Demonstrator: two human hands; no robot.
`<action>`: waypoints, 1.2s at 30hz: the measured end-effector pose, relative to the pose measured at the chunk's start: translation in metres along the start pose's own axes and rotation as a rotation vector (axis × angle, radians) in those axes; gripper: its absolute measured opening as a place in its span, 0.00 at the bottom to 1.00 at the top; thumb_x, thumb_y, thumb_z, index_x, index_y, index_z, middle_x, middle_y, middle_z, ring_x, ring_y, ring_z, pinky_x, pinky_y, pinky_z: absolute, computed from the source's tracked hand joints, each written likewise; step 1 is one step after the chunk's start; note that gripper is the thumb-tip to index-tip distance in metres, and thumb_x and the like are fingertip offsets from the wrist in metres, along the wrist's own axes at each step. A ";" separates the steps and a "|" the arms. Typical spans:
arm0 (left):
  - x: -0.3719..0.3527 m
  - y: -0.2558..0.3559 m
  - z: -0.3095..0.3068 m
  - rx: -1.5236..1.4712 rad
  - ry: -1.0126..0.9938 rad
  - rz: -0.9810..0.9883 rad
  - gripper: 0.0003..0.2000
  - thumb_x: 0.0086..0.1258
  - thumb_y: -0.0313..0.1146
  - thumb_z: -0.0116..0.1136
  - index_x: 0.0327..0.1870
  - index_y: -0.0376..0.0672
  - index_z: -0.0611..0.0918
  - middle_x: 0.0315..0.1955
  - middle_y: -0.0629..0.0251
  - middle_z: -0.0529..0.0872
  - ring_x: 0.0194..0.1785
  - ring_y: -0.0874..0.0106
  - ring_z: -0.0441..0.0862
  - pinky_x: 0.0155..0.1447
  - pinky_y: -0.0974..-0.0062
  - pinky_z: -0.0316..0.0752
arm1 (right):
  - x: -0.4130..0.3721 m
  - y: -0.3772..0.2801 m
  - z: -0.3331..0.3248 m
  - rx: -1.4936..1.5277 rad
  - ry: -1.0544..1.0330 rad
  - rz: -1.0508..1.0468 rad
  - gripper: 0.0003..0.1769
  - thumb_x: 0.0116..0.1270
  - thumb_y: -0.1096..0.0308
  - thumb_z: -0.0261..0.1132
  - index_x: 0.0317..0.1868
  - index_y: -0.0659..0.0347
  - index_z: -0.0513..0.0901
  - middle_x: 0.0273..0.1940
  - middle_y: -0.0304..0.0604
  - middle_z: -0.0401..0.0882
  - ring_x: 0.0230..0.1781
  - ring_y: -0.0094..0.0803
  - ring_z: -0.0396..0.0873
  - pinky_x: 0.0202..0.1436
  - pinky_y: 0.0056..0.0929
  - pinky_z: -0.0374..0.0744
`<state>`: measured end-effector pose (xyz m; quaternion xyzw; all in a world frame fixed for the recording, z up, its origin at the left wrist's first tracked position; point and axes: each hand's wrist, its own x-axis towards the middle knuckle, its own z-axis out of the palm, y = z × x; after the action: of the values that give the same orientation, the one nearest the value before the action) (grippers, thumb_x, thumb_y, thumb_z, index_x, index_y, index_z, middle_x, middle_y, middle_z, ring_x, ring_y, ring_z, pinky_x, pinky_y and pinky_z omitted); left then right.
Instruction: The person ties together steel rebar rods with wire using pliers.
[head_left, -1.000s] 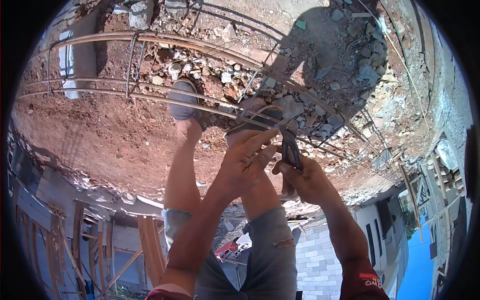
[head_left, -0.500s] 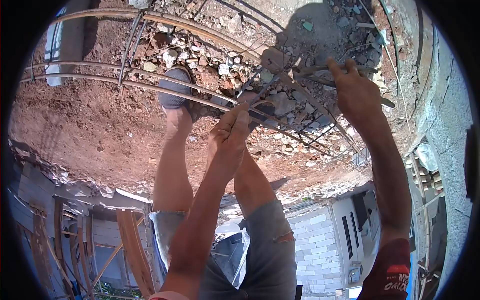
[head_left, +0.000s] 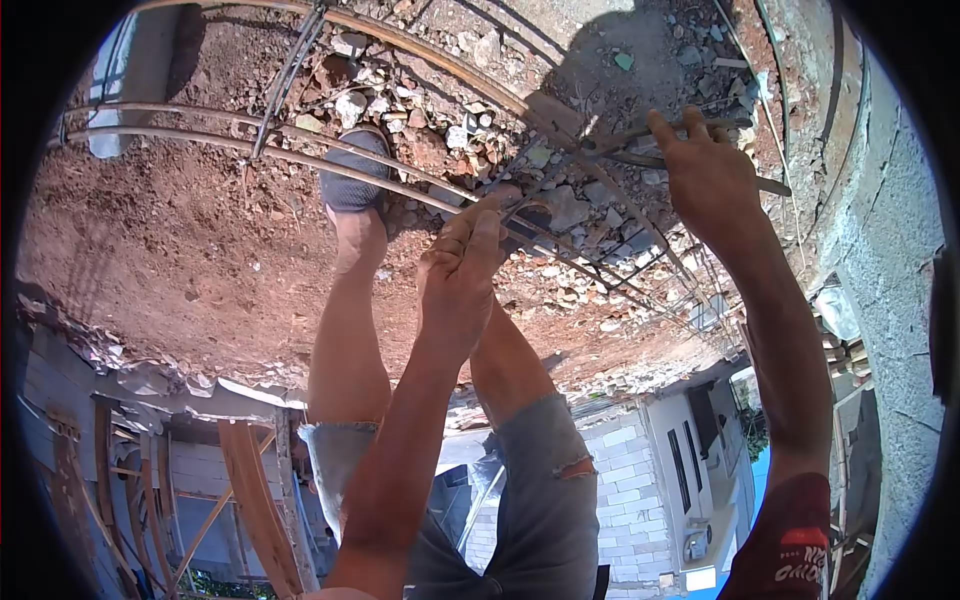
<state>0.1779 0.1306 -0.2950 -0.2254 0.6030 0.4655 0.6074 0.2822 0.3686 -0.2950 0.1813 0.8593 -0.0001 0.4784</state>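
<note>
My left hand is closed around a lower bar of the long steel rebar frame, near one of its cross ties. Further right, my right hand grips the dark handles of a pincer-like tool. The tool's head meets the upper rebar where a cross tie joins it. Part of the handles is hidden behind my right hand.
Reddish soil and broken rubble lie under the frame. My shoe stands beneath the bars. A rough concrete wall runs along the right side. Wooden planks and a block wall show at the bottom.
The rebar frame has shifted slightly upward in view at the left. Both hands keep their holds, and my right hand has moved slightly left.
</note>
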 end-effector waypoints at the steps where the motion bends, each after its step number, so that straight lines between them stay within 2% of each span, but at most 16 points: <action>1: 0.000 -0.001 -0.001 -0.003 -0.002 0.001 0.18 0.77 0.41 0.52 0.59 0.39 0.79 0.38 0.75 0.80 0.39 0.85 0.72 0.45 0.82 0.67 | -0.001 -0.002 -0.003 0.003 -0.009 0.020 0.26 0.66 0.71 0.57 0.66 0.56 0.70 0.62 0.57 0.71 0.52 0.61 0.79 0.51 0.51 0.82; 8: -0.001 -0.014 0.002 -0.071 -0.021 -0.019 0.18 0.77 0.41 0.53 0.60 0.39 0.79 0.36 0.74 0.80 0.38 0.85 0.72 0.44 0.83 0.68 | -0.008 -0.017 -0.012 -0.097 -0.005 0.070 0.24 0.68 0.69 0.57 0.64 0.58 0.71 0.60 0.55 0.73 0.56 0.51 0.77 0.51 0.46 0.81; 10: 0.001 -0.021 0.004 -0.083 -0.022 -0.039 0.18 0.77 0.40 0.53 0.60 0.38 0.79 0.36 0.74 0.80 0.38 0.85 0.73 0.44 0.83 0.68 | -0.009 -0.020 -0.012 -0.193 0.118 0.068 0.22 0.66 0.68 0.59 0.61 0.60 0.73 0.57 0.51 0.76 0.58 0.43 0.74 0.55 0.45 0.75; 13: 0.007 -0.028 0.014 -0.183 -0.059 -0.059 0.20 0.76 0.42 0.54 0.61 0.38 0.78 0.36 0.74 0.81 0.38 0.84 0.73 0.45 0.84 0.69 | -0.010 -0.026 -0.016 -0.265 0.059 0.056 0.20 0.64 0.69 0.61 0.57 0.61 0.76 0.54 0.48 0.79 0.58 0.40 0.71 0.59 0.46 0.67; 16: 0.009 -0.027 0.037 -0.156 -0.042 -0.202 0.21 0.75 0.45 0.54 0.59 0.37 0.78 0.36 0.71 0.81 0.38 0.80 0.76 0.47 0.80 0.71 | -0.014 -0.026 -0.023 -0.235 0.086 0.062 0.17 0.63 0.69 0.61 0.53 0.61 0.78 0.52 0.47 0.80 0.57 0.39 0.72 0.61 0.46 0.62; 19: 0.015 -0.038 0.057 -0.296 -0.136 -0.298 0.25 0.75 0.51 0.52 0.55 0.34 0.79 0.37 0.67 0.81 0.38 0.77 0.77 0.44 0.76 0.72 | -0.010 -0.020 -0.035 -0.153 0.029 0.060 0.14 0.62 0.70 0.60 0.49 0.63 0.76 0.53 0.49 0.78 0.63 0.44 0.69 0.66 0.54 0.61; 20: 0.018 -0.046 0.063 -0.476 -0.170 -0.346 0.25 0.76 0.52 0.51 0.55 0.35 0.79 0.38 0.64 0.82 0.38 0.74 0.79 0.45 0.74 0.73 | -0.009 -0.015 -0.035 -0.159 0.028 0.053 0.14 0.62 0.70 0.60 0.49 0.63 0.76 0.53 0.49 0.78 0.63 0.44 0.69 0.66 0.54 0.61; 23: 0.033 -0.050 0.080 -1.083 -0.346 -0.376 0.20 0.77 0.47 0.48 0.54 0.39 0.77 0.42 0.60 0.84 0.42 0.66 0.82 0.51 0.67 0.76 | -0.001 -0.002 -0.039 -0.147 0.126 -0.072 0.13 0.63 0.72 0.59 0.48 0.63 0.79 0.47 0.50 0.82 0.57 0.45 0.76 0.60 0.54 0.68; 25: 0.044 -0.041 0.097 -1.168 -0.347 -0.347 0.19 0.78 0.44 0.44 0.54 0.36 0.76 0.44 0.57 0.84 0.45 0.64 0.82 0.55 0.64 0.75 | 0.008 0.002 -0.045 0.008 -0.148 -0.031 0.10 0.62 0.73 0.59 0.44 0.64 0.78 0.39 0.52 0.84 0.48 0.48 0.82 0.53 0.49 0.77; 26: 0.047 -0.032 0.103 -1.241 -0.345 -0.321 0.19 0.78 0.41 0.39 0.55 0.34 0.75 0.45 0.55 0.83 0.48 0.61 0.82 0.59 0.60 0.74 | 0.007 0.006 -0.040 -0.036 0.009 -0.166 0.07 0.61 0.73 0.60 0.39 0.64 0.77 0.34 0.53 0.84 0.38 0.47 0.85 0.43 0.40 0.81; 27: 0.046 -0.025 0.107 -1.255 -0.351 -0.326 0.19 0.78 0.41 0.39 0.55 0.34 0.75 0.45 0.55 0.83 0.48 0.61 0.82 0.59 0.60 0.74 | 0.008 0.008 -0.039 -0.050 0.003 -0.166 0.07 0.61 0.73 0.60 0.39 0.64 0.77 0.34 0.53 0.84 0.38 0.47 0.85 0.43 0.40 0.81; 29: 0.042 -0.012 0.112 -1.241 -0.387 -0.295 0.10 0.74 0.34 0.48 0.49 0.41 0.78 0.44 0.62 0.85 0.49 0.67 0.81 0.59 0.64 0.73 | 0.008 0.002 -0.047 -0.142 -0.047 -0.201 0.06 0.61 0.71 0.62 0.38 0.64 0.77 0.34 0.54 0.84 0.39 0.44 0.85 0.43 0.39 0.81; 30: 0.044 -0.012 0.116 -1.256 -0.393 -0.251 0.10 0.75 0.37 0.51 0.47 0.41 0.79 0.44 0.63 0.85 0.48 0.70 0.81 0.58 0.66 0.74 | 0.008 0.001 -0.050 -0.197 -0.042 -0.223 0.07 0.61 0.70 0.63 0.37 0.63 0.76 0.34 0.52 0.83 0.38 0.42 0.85 0.42 0.37 0.81; 33: 0.056 -0.020 0.138 -1.456 -0.382 -0.200 0.14 0.78 0.39 0.48 0.47 0.38 0.79 0.42 0.57 0.85 0.47 0.66 0.83 0.58 0.65 0.77 | 0.004 0.002 -0.047 -0.268 0.004 -0.224 0.06 0.61 0.70 0.62 0.37 0.62 0.76 0.34 0.50 0.82 0.36 0.41 0.84 0.41 0.37 0.81; 34: 0.061 -0.018 0.143 -1.559 -0.350 -0.237 0.16 0.78 0.43 0.48 0.42 0.38 0.79 0.38 0.59 0.86 0.43 0.68 0.83 0.54 0.68 0.78 | 0.002 0.005 -0.043 -0.258 0.070 -0.246 0.05 0.61 0.70 0.61 0.36 0.62 0.76 0.32 0.48 0.81 0.34 0.41 0.84 0.40 0.37 0.80; 36: 0.072 -0.015 0.152 -1.452 -0.270 -0.333 0.15 0.78 0.41 0.48 0.41 0.37 0.79 0.35 0.58 0.85 0.41 0.68 0.83 0.52 0.68 0.78 | -0.004 0.004 -0.041 -0.220 0.089 -0.242 0.05 0.61 0.71 0.61 0.35 0.62 0.75 0.32 0.47 0.80 0.34 0.41 0.83 0.40 0.38 0.80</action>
<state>0.2583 0.2722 -0.3414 -0.5979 0.0232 0.6715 0.4371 0.2520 0.3783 -0.2691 0.0227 0.8899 0.0441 0.4534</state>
